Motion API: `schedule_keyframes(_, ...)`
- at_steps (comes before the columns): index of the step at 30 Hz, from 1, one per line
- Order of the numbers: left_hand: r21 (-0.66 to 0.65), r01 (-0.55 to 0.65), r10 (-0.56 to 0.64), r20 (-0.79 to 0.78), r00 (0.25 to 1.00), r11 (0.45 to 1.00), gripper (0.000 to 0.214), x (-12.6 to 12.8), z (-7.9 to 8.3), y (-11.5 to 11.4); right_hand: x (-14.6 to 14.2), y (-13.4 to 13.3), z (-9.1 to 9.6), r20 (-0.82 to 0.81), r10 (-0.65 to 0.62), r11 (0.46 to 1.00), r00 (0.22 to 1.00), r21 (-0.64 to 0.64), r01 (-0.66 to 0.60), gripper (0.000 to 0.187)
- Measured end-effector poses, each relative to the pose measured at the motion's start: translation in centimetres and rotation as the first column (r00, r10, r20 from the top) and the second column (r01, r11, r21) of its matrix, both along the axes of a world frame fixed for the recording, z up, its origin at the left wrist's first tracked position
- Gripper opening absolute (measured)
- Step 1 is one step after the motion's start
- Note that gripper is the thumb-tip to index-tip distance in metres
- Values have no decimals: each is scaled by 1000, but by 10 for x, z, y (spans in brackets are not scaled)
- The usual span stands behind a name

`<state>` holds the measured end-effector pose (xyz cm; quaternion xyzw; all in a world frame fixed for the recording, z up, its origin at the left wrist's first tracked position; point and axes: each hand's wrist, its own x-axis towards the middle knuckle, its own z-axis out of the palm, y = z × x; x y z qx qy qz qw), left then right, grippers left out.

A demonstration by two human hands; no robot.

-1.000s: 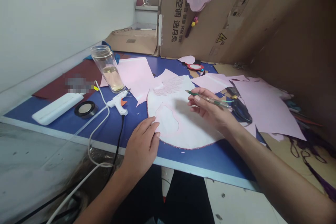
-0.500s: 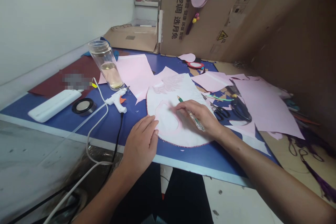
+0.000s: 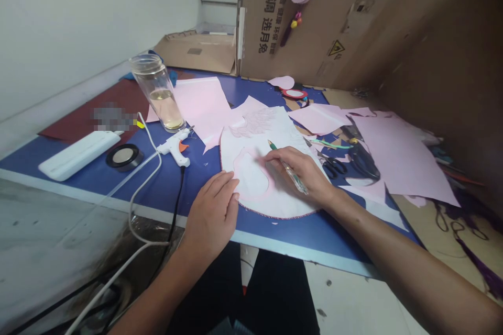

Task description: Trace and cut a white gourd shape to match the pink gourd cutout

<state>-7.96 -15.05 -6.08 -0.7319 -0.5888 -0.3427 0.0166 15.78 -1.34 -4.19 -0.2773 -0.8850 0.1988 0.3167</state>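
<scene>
A white, rounded sheet (image 3: 251,184) with a reddish edge lies on the blue table in front of me. Faint feather-like drawing shows on its upper part, and a pink outlined shape (image 3: 268,170) is at its middle. My left hand (image 3: 214,204) rests flat on the sheet's lower left edge, fingers stretched out. Over the right side of the pink outline, my right hand (image 3: 301,170) grips a slim pen (image 3: 295,180) with a green end and a clear, patterned barrel. The fingertips are close to the outline; contact there cannot be made out.
To the left are a white glue gun (image 3: 175,147), a roll of black tape (image 3: 124,157), a white power strip (image 3: 80,156) and a glass bottle (image 3: 161,97). Pink sheets (image 3: 396,154), black-handled scissors (image 3: 336,167) and scraps lie right. Cardboard (image 3: 306,57) stands behind.
The view has shifted slightly. Both hands keep nearly the same places on the sheet, and the pen stays in my right hand at about the same tilt.
</scene>
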Motion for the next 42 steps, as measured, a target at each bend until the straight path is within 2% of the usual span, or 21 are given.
schedule_keyframes(26, -16, -14, 13, -9, 1000, 1000, 27, 0, -1, 0, -2, -4, 5, -9, -22, 998, 1000, -54, 21, 22)
schedule_keyframes(32, -27, -4, 2, -48, 999, 1000, 29, 1, 4, 2, -2, -3, 3, -25, -34, 998, 999, -60, 32, 21)
schedule_keyframes(37, -82, 34, -40, -75, 996, 996, 34, 1, 13, 14, -2, -1, 0, -53, -47, 996, 997, -80, 43, 20)
schedule_keyframes(42, -110, 60, -59, 11, 998, 992, 43, -9, 21, 33, 0, 0, -1, -57, -34, 996, 998, -87, 29, 22)
